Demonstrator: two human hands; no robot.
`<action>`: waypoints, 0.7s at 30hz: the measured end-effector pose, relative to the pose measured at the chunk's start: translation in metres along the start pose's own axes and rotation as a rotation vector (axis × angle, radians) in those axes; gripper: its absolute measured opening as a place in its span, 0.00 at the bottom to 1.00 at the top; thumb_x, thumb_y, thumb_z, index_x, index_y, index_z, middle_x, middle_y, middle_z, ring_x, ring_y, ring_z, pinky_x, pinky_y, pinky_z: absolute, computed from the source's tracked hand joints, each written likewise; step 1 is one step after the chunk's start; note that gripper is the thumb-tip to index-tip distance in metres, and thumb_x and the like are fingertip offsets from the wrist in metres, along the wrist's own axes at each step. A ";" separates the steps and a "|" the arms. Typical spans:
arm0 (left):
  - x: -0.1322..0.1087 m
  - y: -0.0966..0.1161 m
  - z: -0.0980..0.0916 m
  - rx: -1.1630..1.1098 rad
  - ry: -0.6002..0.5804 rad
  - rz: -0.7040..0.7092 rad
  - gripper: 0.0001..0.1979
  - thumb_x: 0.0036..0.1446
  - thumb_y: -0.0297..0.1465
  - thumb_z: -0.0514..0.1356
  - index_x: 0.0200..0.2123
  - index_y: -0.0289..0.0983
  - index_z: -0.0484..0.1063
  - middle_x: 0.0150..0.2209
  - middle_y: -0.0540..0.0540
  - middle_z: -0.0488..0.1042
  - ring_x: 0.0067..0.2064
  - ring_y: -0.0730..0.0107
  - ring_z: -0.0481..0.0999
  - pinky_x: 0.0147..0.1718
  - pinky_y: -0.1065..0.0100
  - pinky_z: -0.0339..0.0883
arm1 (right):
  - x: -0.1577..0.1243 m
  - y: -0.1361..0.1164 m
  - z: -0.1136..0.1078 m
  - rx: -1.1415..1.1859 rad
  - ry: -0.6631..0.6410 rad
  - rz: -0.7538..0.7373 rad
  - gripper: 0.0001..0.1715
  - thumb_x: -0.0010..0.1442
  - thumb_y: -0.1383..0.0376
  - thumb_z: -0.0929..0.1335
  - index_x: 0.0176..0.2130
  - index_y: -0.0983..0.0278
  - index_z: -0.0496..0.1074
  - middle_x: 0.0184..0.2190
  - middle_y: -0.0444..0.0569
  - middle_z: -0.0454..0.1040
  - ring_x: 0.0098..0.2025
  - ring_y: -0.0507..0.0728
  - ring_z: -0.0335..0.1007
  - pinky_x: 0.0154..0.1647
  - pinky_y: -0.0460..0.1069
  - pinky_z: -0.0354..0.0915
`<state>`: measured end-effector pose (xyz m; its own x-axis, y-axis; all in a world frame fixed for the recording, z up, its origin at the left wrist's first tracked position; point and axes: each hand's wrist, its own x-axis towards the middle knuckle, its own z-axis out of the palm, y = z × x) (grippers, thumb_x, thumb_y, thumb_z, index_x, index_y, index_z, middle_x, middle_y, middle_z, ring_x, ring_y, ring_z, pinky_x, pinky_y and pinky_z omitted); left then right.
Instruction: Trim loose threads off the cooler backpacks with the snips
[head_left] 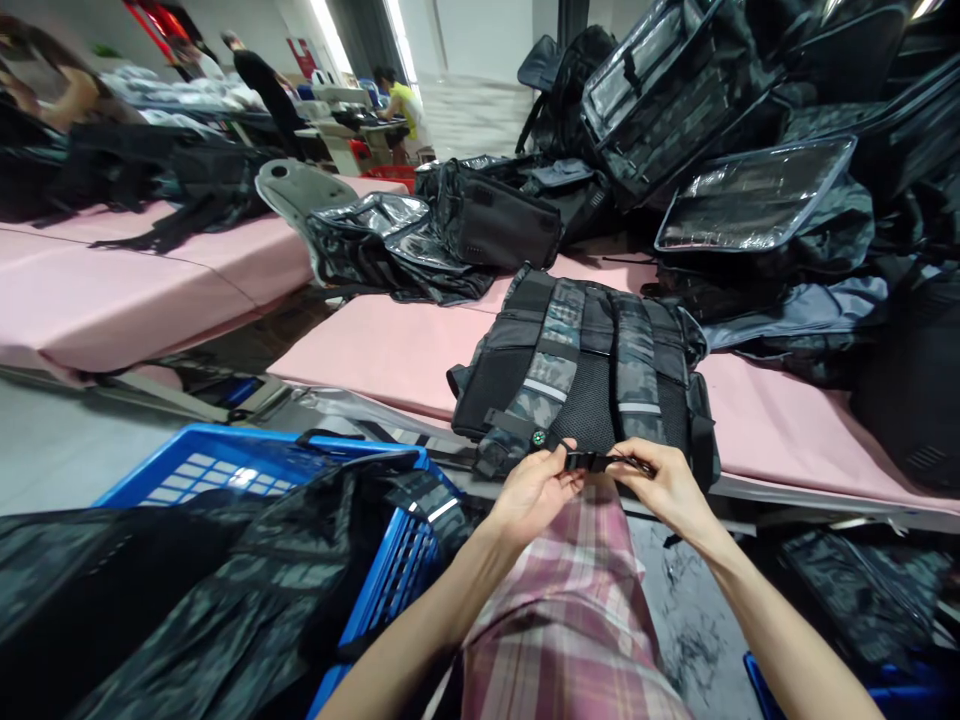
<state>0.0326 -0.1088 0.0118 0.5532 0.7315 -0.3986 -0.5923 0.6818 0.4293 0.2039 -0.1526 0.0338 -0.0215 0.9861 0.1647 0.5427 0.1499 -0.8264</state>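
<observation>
A dark camouflage backpack lies on the pink table right in front of me, its shoulder straps facing up. Two pale reflective bands cross the straps, and a small round green compass sits near the left strap's lower end. Between my hands, at the table's front edge, is a black strap buckle. My left hand pinches its left side with thumb and fingers. The other side is gripped by my right hand, fingers curled around the black strap. Whether the buckle is fully clasped is too small to tell.
The pink table bears piled backpacks at the back and right. A blue crate with dark bags stands at lower left. Another blue crate is at lower right. A second pink table and several people are further off.
</observation>
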 end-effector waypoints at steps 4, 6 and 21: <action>0.000 0.003 -0.001 -0.046 0.062 -0.031 0.07 0.45 0.24 0.66 0.28 0.33 0.71 0.25 0.50 0.70 0.27 0.76 0.70 0.25 0.75 0.61 | 0.001 0.000 -0.002 0.014 -0.011 0.029 0.07 0.54 0.62 0.66 0.29 0.64 0.70 0.26 0.44 0.72 0.28 0.52 0.67 0.30 0.45 0.62; 0.000 0.003 -0.001 -0.041 0.065 -0.038 0.06 0.46 0.24 0.65 0.28 0.33 0.71 0.24 0.50 0.69 0.25 0.77 0.69 0.23 0.75 0.60 | 0.001 0.000 -0.004 0.004 -0.016 0.033 0.07 0.54 0.63 0.66 0.29 0.64 0.70 0.25 0.44 0.72 0.27 0.52 0.67 0.30 0.45 0.61; 0.002 -0.014 0.015 0.144 0.057 0.234 0.17 0.38 0.35 0.70 0.22 0.30 0.67 0.21 0.51 0.66 0.22 0.82 0.62 0.21 0.76 0.56 | 0.008 0.003 -0.004 0.098 -0.157 0.115 0.07 0.51 0.63 0.67 0.27 0.66 0.71 0.23 0.43 0.72 0.25 0.51 0.65 0.27 0.44 0.58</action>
<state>0.0505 -0.1173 0.0169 0.3750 0.8706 -0.3185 -0.6084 0.4904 0.6240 0.2089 -0.1442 0.0349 -0.0988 0.9950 -0.0129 0.4655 0.0348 -0.8844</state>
